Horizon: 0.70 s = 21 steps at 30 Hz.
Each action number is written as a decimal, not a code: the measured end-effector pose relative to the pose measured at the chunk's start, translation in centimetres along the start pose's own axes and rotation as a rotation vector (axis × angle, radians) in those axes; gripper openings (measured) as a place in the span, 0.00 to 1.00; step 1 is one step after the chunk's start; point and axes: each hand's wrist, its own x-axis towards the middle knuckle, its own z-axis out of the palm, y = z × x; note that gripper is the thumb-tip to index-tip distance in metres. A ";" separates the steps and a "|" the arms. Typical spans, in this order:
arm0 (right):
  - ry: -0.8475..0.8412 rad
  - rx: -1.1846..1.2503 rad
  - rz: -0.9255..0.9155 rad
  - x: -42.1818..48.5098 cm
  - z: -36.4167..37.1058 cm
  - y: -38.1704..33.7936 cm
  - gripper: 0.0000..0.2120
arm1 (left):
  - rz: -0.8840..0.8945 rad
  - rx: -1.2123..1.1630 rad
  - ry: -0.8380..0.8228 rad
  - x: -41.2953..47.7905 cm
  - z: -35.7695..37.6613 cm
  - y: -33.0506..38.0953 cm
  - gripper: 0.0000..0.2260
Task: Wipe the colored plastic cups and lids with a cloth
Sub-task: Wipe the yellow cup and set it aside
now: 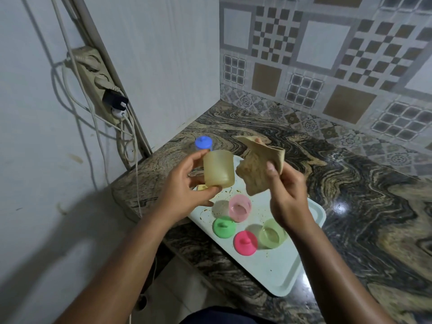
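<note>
Head view: the left hand holds a pale yellow translucent cup above the far end of a pale tray. Its fingers curl under the cup's lower edge and the thumb lies along the upper left rim, so the cup is clamped between them. Which end is the mouth is hard to make out.

Behind that cup a blue lid shows. Whatever it sits on is almost wholly hidden by the cup and the thumb. A small yellow piece peeks out below the left palm, too covered to identify.

The right hand grips a crumpled tan cloth, thumb pressed on its front and the other fingers hidden behind the folds. The cloth hangs just right of the yellow cup, and I cannot tell whether they touch.

The tray's far corner is hidden behind cup and cloth, and the right forearm covers part of its right edge. Brown specks dot it. On it lie a pink cup tipped on its side, a green cup partly behind the right wrist, and 2 lids, a green lid and a pink lid, both near the cups.

The tray rests on a dark swirled stone surface. A power strip with plugged cables hangs on the left wall.
</note>
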 end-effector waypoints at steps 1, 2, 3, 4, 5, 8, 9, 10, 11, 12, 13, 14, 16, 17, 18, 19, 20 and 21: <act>-0.039 -0.047 -0.023 0.3 0.4 -0.2 0.17 | -0.003 0.012 -0.007 -0.1 0.3 0.1 0.36; -0.091 -0.107 -0.048 0.5 0.8 -0.3 0.14 | -0.009 0.027 -0.013 -0.1 0.5 0.3 0.35; -0.146 -0.179 -0.076 0.6 1.1 -0.1 0.12 | -0.009 0.038 -0.017 -0.2 0.8 0.5 0.34; -0.201 -0.251 -0.111 0.7 1.3 0.2 0.13 | -0.005 0.044 -0.015 -0.2 0.9 0.5 0.31; -0.245 -0.306 -0.144 0.7 1.4 0.7 0.16 | 0.001 0.044 -0.007 -0.3 0.9 0.5 0.30; -0.309 -0.337 -0.165 0.1 1.6 1.4 0.20 | 0.028 0.072 0.056 -0.2 0.6 0.6 0.32; -0.316 -0.326 -0.162 -0.3 1.7 1.6 0.21 | 0.036 0.086 0.084 -0.1 0.4 0.5 0.33; -0.319 -0.313 -0.160 -0.6 1.8 1.8 0.21 | 0.046 0.101 0.109 0.0 0.2 0.4 0.34; -0.315 -0.299 -0.167 -1.0 1.7 2.0 0.21 | 0.056 0.109 0.126 0.1 0.1 0.4 0.35; -0.312 -0.279 -0.169 -1.3 1.7 2.2 0.21 | 0.059 0.104 0.136 0.0 -0.1 0.3 0.34; -0.308 -0.252 -0.167 -1.6 1.6 2.3 0.20 | 0.059 0.089 0.140 0.0 -0.2 0.3 0.34; -0.301 -0.222 -0.162 -1.8 1.5 2.5 0.19 | 0.057 0.079 0.142 0.1 -0.3 0.1 0.34; -0.274 -0.191 -0.136 -2.3 1.2 2.9 0.19 | 0.055 0.075 0.134 0.1 -0.5 0.0 0.35; -0.260 -0.196 -0.124 -2.5 0.9 3.1 0.18 | 0.056 0.082 0.128 0.2 -0.6 -0.2 0.35; -0.249 -0.197 -0.111 -2.8 0.6 3.3 0.18 | 0.057 0.089 0.117 0.2 -0.6 -0.2 0.35; -0.242 -0.191 -0.092 -3.0 0.3 3.5 0.18 | 0.055 0.089 0.110 0.4 -0.7 -0.3 0.35; -0.240 -0.178 -0.074 -3.3 0.0 3.8 0.18 | 0.058 0.080 0.106 0.4 -0.7 -0.4 0.34; -0.241 -0.169 -0.057 -3.6 -0.3 3.9 0.18 | 0.071 0.067 0.109 0.4 -0.7 -0.6 0.33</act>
